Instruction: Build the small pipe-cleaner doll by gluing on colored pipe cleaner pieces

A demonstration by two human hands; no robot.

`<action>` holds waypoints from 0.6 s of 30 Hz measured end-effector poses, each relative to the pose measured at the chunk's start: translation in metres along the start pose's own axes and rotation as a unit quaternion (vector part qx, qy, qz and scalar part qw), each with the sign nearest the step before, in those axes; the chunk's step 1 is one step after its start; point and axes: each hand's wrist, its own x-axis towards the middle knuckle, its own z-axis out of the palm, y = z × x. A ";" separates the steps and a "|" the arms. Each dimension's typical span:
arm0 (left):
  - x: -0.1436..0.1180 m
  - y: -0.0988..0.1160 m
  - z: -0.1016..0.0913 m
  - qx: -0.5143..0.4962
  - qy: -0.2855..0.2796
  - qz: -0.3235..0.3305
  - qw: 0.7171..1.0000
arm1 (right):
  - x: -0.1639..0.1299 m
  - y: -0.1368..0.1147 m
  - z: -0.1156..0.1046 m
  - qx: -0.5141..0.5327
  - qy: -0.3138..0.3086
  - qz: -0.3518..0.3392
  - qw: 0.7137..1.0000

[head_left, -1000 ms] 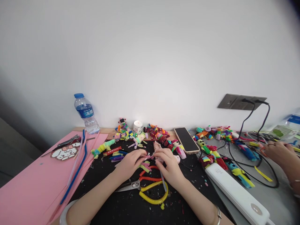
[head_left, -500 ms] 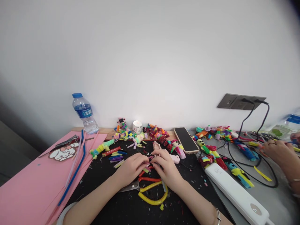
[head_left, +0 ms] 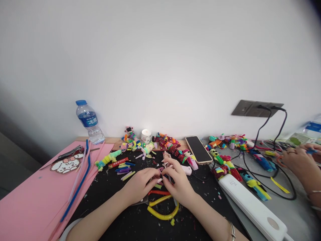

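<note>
Both hands met over the black mat! The left hand (head_left: 141, 185) and right hand (head_left: 178, 183) had their fingertips pinched together on a small pink-and-white fuzzy piece (head_left: 162, 169), held between them just off the table (head_left: 288, 214). To do this bit well, I'd judge, the pinch wanted to stay tight and close to the twist, so the short ends would not spring loose. The piece sat right at the fingertips, just ahead of both palms. Under the right wrist lay a yellow loop (head_left: 164, 212), with red strips (head_left: 157, 192) beneath the fingers. Scissors (head_left: 141, 201) peeked out below the left hand. Off beyond the right hand, a phone (head_left: 199, 149) and another person's hand (head_left: 299, 162).
</note>
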 end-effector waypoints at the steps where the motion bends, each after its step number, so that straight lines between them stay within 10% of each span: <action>1: 0.000 0.000 0.000 0.003 -0.001 0.002 1.000 | 0.000 -0.001 -0.001 0.001 -0.010 0.000 1.000; 18: -0.003 -0.004 0.001 0.004 0.030 -0.011 0.999 | 0.005 -0.007 -0.009 0.057 -0.073 -0.048 0.995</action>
